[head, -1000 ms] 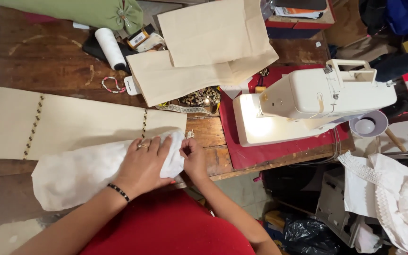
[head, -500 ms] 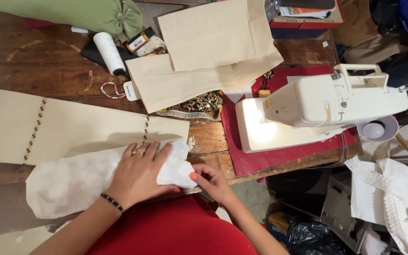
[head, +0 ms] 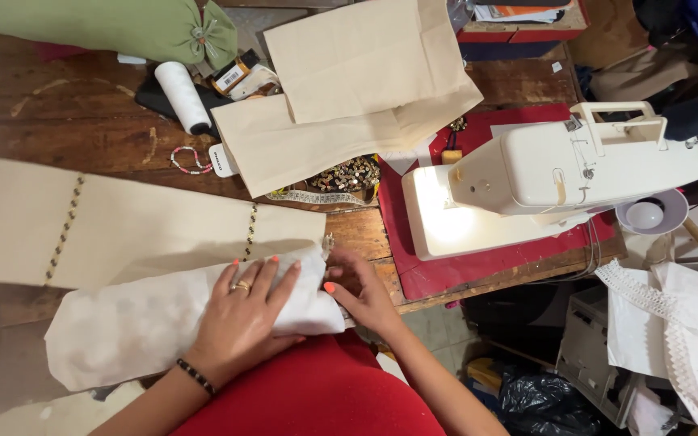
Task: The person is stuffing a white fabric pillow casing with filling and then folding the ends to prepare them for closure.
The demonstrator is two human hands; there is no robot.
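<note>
Left of sewing machine point(head: 563, 173), at bench point(head: 82, 129) front edge: white cloth point(head: 147, 323) lies flat, near end now tucked tighter than half second ago. Left hand point(head: 244, 319) stays flat on cloth, fingers spread, pressing, grip not closed. Right hand point(head: 361, 295) has slid in beside cloth's right end, fingers bent, touching edge; pinch itself hidden, cannot tell. Beige panel point(head: 139, 230) lies just behind cloth.

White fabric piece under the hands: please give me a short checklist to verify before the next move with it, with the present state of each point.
1. Left hand lies flat on the white fabric piece: ok.
2. Right hand is at the fabric's right end: ok.
3. Whether the right hand's fingers grip the edge: cannot tell.
4. Fabric rests fully on the wooden table: not ok, its near edge hangs over.
5. Sewing machine lamp is lit: ok.
6. Beige trimmed panel lies flat beside it: ok.
</note>
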